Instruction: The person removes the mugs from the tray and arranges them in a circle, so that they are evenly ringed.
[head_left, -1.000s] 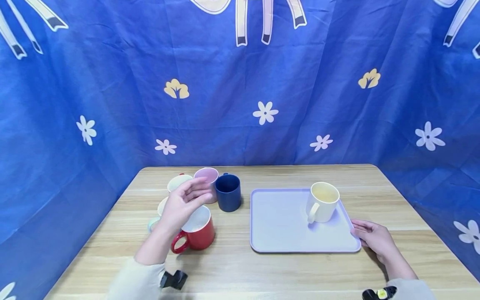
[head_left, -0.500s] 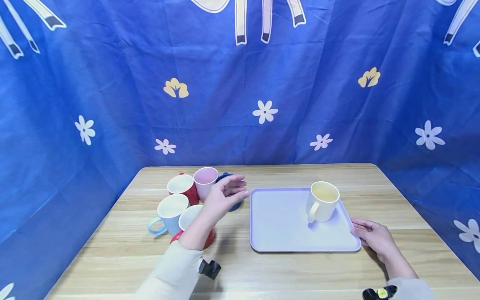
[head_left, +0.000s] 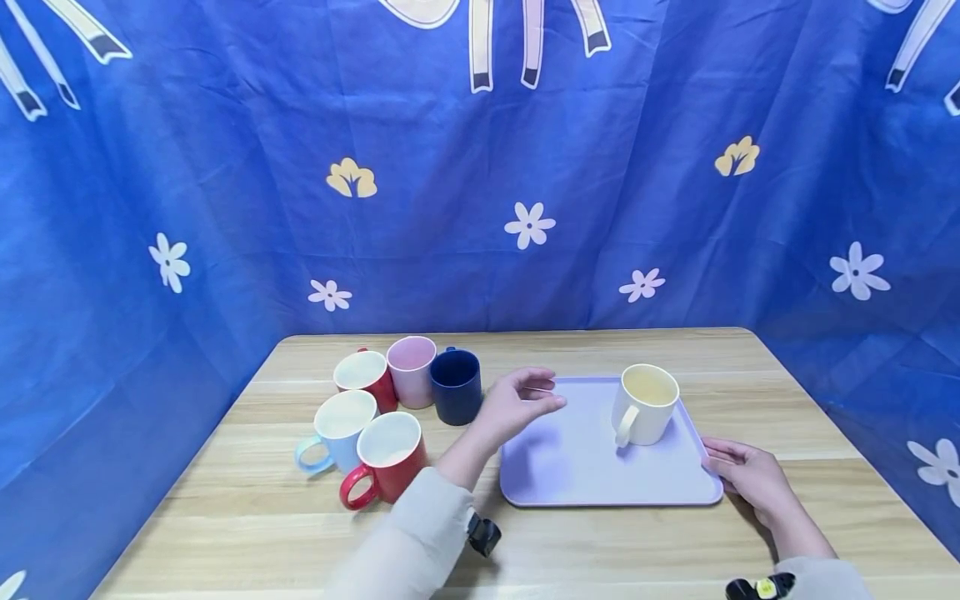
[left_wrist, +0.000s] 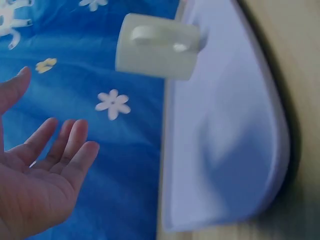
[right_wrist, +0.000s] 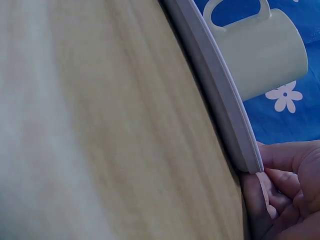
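A lavender tray point(head_left: 577, 479) lies flat on the table, with a cream mug point(head_left: 647, 412) upright toward its right side, handle facing front left. My left hand point(head_left: 510, 408) hovers over the tray's left part, holding nothing; its fingers are spread and loosely bent in the left wrist view, well apart from the mug. At the tray's right edge, my right hand point(head_left: 753, 479) pinches the rim. The right wrist view shows the thumb on top of the tray rim point(right_wrist: 227, 95) and fingers tucked below.
Left of the tray stand a navy mug point(head_left: 457, 392), a pink mug point(head_left: 412, 375), a rear red mug point(head_left: 384, 390), a light blue mug point(head_left: 341, 446) and a front red mug point(head_left: 401, 471). A blue patterned curtain point(head_left: 450, 250) hangs behind the wooden table point(head_left: 262, 517).
My left hand has moved right, from above the group of mugs to over the tray's left part. My right hand, the tray and all the mugs have stayed in place.
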